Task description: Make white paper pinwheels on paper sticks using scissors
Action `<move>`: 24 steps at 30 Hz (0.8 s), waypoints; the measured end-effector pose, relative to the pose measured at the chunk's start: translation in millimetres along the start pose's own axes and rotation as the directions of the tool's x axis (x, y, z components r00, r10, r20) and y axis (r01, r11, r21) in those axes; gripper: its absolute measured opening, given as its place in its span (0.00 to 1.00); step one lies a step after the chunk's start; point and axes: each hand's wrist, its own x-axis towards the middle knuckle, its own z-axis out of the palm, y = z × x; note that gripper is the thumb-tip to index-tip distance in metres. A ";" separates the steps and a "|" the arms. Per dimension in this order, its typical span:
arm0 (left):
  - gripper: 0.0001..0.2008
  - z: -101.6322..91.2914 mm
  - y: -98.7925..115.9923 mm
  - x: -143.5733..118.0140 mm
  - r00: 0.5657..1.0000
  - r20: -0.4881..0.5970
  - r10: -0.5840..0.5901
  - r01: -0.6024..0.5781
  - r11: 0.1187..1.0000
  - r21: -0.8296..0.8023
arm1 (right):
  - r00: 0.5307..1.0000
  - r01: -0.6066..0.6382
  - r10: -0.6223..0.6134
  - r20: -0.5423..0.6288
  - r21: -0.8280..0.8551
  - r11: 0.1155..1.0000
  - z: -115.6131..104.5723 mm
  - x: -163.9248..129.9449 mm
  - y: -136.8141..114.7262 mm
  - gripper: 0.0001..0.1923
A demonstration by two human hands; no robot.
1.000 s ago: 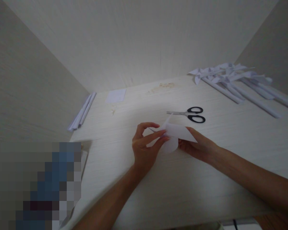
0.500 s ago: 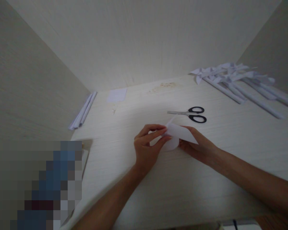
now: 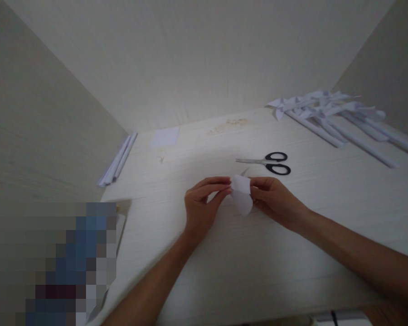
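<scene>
Scissors (image 3: 267, 162) behind folded paper (image 3: 242, 195); pinwheels (image 3: 329, 113) far right.

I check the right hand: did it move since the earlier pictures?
Yes. The right hand went slightly left, toward the left hand, judged against the scissors.

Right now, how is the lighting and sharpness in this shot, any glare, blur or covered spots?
Head view: dim and soft overall, with a brighter pool of light on the table behind the hands; no hard glare. The left hand and right hand pinch a white paper piece that is slightly soft-edged. The scissors read clearly. A pixelated block covers the lower left, and straight lines splay toward the edges.
</scene>
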 end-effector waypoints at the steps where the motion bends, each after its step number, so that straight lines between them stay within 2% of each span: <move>1: 0.04 -0.7 -0.6 0.2 1.000 0.007 0.008 -0.008 1.000 0.025 | 0.999 0.041 -0.042 -0.013 -0.042 0.998 -0.1 -0.2 -0.2 0.04; 5: 0.03 -0.7 -3.3 0.4 0.999 0.019 0.044 -0.047 0.988 0.144 | 0.968 0.225 -0.246 -0.049 -0.264 0.938 1.2 -0.9 -3.5 0.03; 9: 0.04 0.3 -1.4 1.3 0.994 0.106 -0.022 0.006 0.989 0.149 | 0.913 0.351 -0.408 -0.024 -0.463 0.814 0.3 -0.5 -6.8 0.02; 15: 0.09 -0.1 3.8 1.8 0.959 0.264 -0.107 0.068 0.986 0.152 | 0.922 0.337 -0.386 0.007 -0.505 0.795 -5.4 0.1 -7.9 0.04; 20: 0.11 -0.1 3.1 0.5 0.941 0.311 -0.132 0.085 0.983 0.160 | 0.928 0.325 -0.371 0.035 -0.563 0.760 -7.8 -0.6 -11.6 0.03; 24: 0.09 -0.8 3.6 0.4 0.934 0.338 -0.112 0.061 0.986 0.158 | 0.946 0.296 -0.318 0.054 -0.536 0.791 -7.5 -1.4 -12.9 0.03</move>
